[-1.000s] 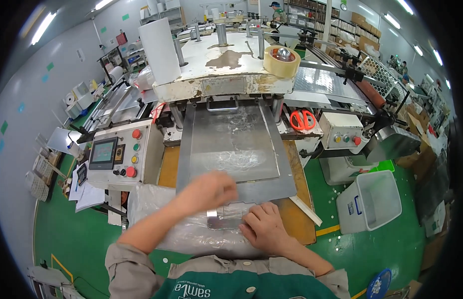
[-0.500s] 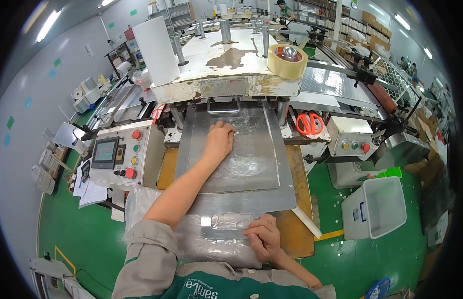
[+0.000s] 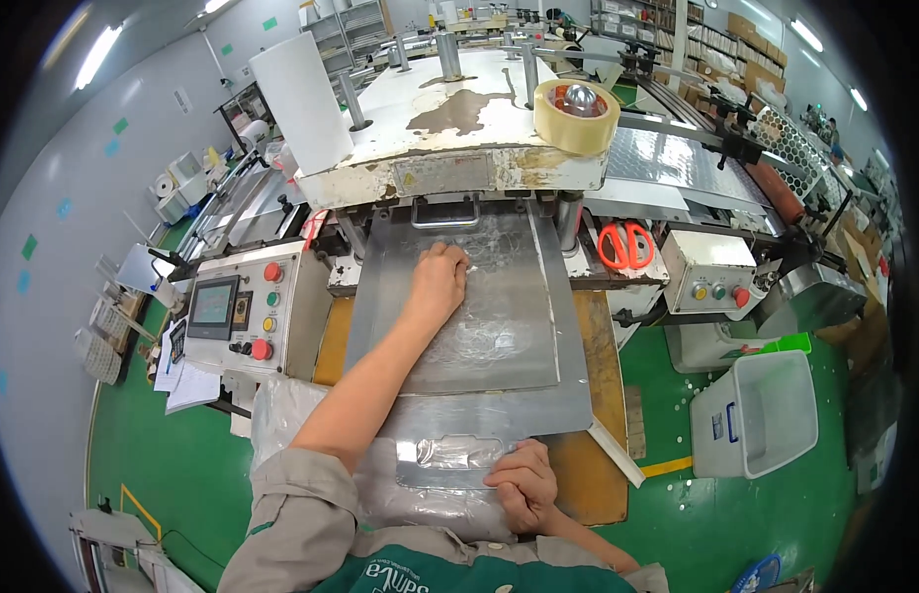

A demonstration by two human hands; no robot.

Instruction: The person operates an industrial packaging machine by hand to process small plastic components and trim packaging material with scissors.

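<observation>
Green floor (image 3: 736, 514); pale grey wall (image 3: 54, 198); bright ceiling strip lights (image 3: 95, 54).

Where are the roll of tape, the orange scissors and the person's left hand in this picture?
roll of tape (image 3: 576, 117): head view, on its yellowish outer band.
orange scissors (image 3: 625, 244): head view, between the two handle loops.
left hand (image 3: 437, 284): head view, back of the hand, resting on the clear film.

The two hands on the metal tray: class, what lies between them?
In the head view, between the left hand and the right hand lies the metal tray, with crinkled clear plastic film on it.
</observation>
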